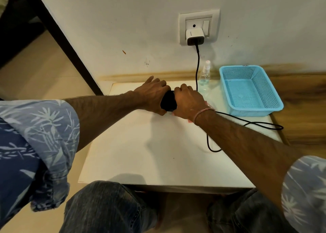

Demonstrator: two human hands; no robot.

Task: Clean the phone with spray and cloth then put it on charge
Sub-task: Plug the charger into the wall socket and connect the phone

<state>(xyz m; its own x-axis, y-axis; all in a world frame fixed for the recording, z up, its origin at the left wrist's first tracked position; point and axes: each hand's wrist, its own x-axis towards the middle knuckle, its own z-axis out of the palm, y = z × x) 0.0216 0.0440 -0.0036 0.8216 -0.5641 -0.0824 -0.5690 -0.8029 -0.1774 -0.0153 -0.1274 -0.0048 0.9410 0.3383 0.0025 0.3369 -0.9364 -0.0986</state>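
A black phone [168, 100] lies near the far middle of the white table [158, 153], mostly covered by both hands. My left hand [152, 93] grips its left side. My right hand [187, 101] is closed over its right end, where the black charging cable [198, 68] comes down from the white charger [194, 36] in the wall socket. The cable's plug end is hidden under my right hand. A small clear spray bottle [205, 75] stands upright by the wall, just right of the cable. A bit of pink cloth [190, 121] peeks out under my right wrist.
A light blue perforated plastic basket [250, 89] sits at the table's far right corner. Slack cable loops [264, 125] across the table's right side. A dark bed frame [58, 36] runs diagonally at the left. My knees are under the near table edge.
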